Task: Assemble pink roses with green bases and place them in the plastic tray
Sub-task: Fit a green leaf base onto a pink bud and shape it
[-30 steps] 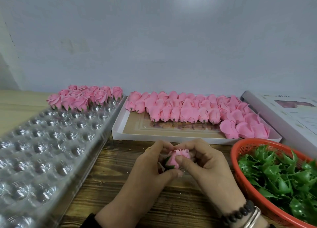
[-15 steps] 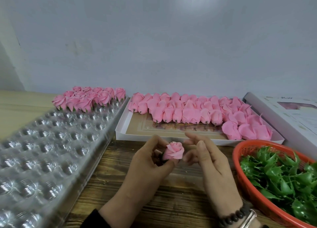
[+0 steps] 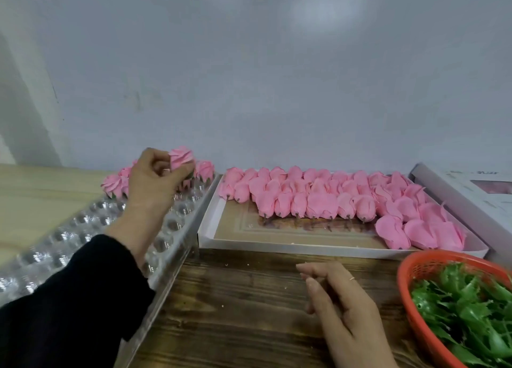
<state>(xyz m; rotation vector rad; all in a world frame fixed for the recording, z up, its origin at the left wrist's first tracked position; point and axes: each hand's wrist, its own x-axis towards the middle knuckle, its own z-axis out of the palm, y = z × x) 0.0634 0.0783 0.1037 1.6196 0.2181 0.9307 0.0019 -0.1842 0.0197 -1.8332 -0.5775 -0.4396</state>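
Left hand (image 3: 155, 179) pinches rose (image 3: 181, 160) (above tray (image 3: 83, 229))

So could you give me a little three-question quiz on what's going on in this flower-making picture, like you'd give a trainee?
1. True or false: the left hand pinches a pink rose above the clear plastic tray.
2. What does the right hand hold?
3. The green bases lie in: A) white box B) orange basket C) tray

Key: 1 true; 2 nothing; 3 B
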